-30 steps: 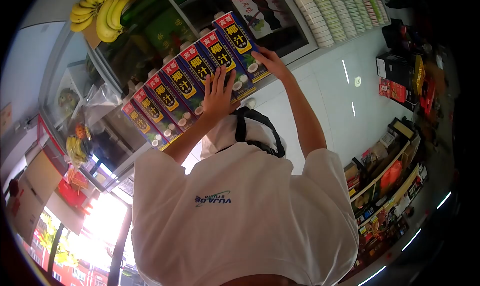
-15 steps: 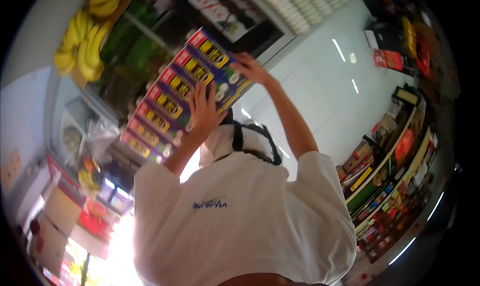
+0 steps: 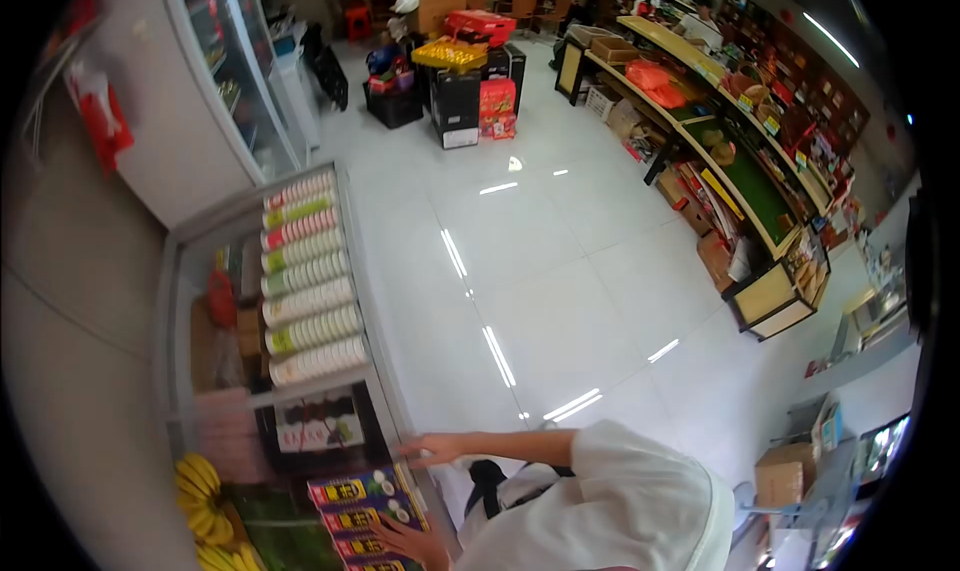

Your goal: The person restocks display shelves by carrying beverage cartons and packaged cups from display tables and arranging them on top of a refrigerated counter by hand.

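Observation:
A row of purple boxes (image 3: 352, 519) with yellow lettering and pictures that look like coconuts lies on the glass top of a display freezer at the bottom of the view. My left hand (image 3: 402, 541) rests on the boxes, fingers spread. My right hand (image 3: 432, 449) is at the freezer's edge, beside the end box, with its fingers stretched out and nothing seen in them. Whether it touches the box I cannot tell. Yellow bananas (image 3: 200, 499) lie left of the boxes. A dark flat box with a white label (image 3: 318, 423) is just beyond them.
Rows of stacked round tubs (image 3: 312, 271) fill the freezer (image 3: 352, 261) further on. Black crates with red and yellow boxes (image 3: 460, 96) stand on the tiled floor (image 3: 540, 271). Produce shelving (image 3: 740, 161) runs along the right, and several people are at the back.
My view has swung round, showing more of the shop floor. My right hand has shifted off the boxes' top to the freezer edge beside them; my left hand stays on the boxes.

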`<control>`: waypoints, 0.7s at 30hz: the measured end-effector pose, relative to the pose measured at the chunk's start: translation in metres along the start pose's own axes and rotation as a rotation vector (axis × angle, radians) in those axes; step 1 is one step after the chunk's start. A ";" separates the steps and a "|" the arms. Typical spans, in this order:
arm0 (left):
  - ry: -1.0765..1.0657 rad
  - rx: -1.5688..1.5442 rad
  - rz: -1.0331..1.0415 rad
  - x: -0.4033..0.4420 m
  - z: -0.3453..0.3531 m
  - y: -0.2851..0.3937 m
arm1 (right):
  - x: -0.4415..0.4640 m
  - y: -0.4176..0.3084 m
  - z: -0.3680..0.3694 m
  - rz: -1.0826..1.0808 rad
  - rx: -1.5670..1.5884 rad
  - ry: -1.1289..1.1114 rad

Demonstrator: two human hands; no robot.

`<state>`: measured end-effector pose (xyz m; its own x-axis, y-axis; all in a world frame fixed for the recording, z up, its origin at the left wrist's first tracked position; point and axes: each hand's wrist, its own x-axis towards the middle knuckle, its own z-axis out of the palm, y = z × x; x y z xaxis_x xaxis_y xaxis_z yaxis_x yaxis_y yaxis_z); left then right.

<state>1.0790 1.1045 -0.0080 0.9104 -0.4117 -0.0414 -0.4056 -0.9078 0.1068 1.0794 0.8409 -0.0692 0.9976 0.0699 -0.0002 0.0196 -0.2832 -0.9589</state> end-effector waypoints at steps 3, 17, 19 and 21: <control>0.322 0.063 0.175 -0.002 -0.029 0.021 | -0.103 0.011 -0.043 0.402 0.152 0.164; 0.326 -0.173 0.377 0.052 0.013 0.116 | -0.510 0.136 0.002 1.295 0.827 1.407; 0.233 -0.291 0.533 0.076 0.034 0.157 | -0.526 0.133 0.019 1.348 0.913 1.464; 0.153 -0.427 0.702 0.090 0.008 0.253 | -0.533 0.129 0.035 1.263 1.055 1.491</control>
<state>1.0570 0.8370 0.0069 0.4715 -0.8266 0.3073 -0.8449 -0.3236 0.4260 0.5477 0.8004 -0.2030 -0.2159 -0.3865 -0.8966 -0.0050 0.9187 -0.3948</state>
